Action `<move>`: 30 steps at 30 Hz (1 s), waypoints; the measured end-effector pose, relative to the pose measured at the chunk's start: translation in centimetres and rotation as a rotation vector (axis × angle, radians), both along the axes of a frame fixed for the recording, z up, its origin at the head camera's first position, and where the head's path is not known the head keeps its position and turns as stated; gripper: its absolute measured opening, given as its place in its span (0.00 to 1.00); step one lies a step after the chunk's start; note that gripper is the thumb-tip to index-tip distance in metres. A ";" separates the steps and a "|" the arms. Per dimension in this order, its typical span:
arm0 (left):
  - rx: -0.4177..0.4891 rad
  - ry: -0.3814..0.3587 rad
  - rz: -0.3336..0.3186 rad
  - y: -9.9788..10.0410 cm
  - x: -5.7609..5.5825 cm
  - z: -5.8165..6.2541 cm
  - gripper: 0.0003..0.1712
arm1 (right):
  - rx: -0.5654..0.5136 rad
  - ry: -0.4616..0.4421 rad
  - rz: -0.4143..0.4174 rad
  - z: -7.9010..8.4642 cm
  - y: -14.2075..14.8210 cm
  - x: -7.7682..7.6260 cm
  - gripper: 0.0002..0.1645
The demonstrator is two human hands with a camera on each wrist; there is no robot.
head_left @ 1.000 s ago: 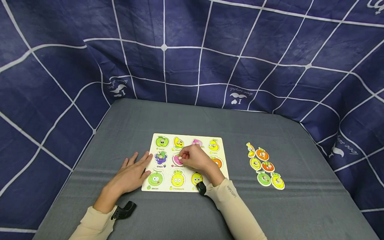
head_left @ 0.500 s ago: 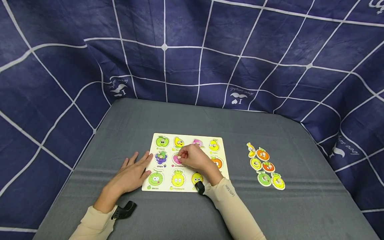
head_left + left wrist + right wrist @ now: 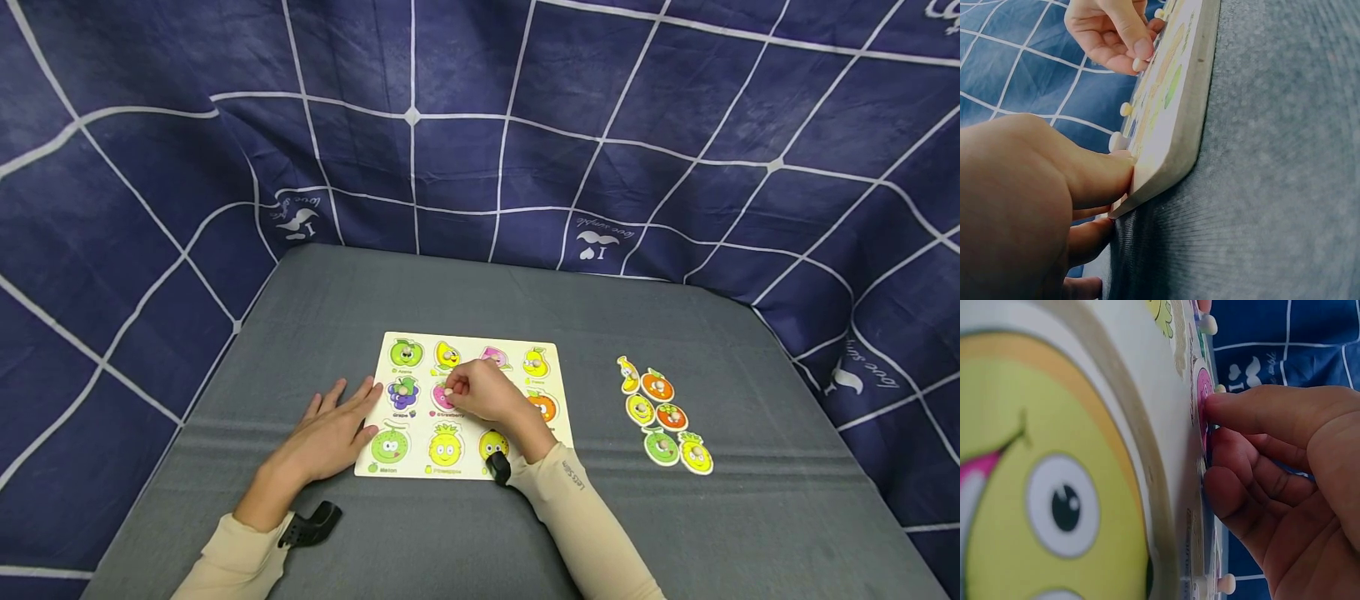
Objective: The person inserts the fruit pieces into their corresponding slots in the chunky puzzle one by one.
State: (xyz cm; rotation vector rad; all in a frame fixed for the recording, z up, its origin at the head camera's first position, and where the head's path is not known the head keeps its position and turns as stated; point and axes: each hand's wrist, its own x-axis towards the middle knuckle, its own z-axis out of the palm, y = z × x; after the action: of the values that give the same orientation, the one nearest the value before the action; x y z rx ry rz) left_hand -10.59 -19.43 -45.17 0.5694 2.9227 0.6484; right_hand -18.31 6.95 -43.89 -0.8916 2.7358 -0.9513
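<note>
Board [image 3: 417, 427]: cream, rectangular fruit-puzzle panel lying on the grey cloth-covered table [image 3: 480, 542], head view.
Right hand [image 3: 491, 396]: pinching the small pale peg of the pink strawberry-shaped piece [image 3: 440, 398], mid-board.
Left hand [image 3: 330, 435]: fingers extended, touching the board's left edge.
Loose pieces [image 3: 671, 417]: six colourful fruit-shaped cutouts clustered right of the board.
Corner, left wrist view: left thumb [image 3: 1100, 181] resting against it.
Strawberry, right wrist view: pink face at the fingertips [image 3: 1217, 409], peg hidden.
</note>
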 end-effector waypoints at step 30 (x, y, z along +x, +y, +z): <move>-0.015 0.009 0.003 0.0 0.1 0.2 0.34 | 0.080 0.003 -0.058 0.7 -0.7 0.4 0.05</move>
State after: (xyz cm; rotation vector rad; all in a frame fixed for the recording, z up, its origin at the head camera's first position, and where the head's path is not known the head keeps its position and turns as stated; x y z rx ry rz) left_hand -10.49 -19.39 -44.99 0.5675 2.9345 0.6259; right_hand -17.96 6.25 -43.19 -0.8058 2.7946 -0.8437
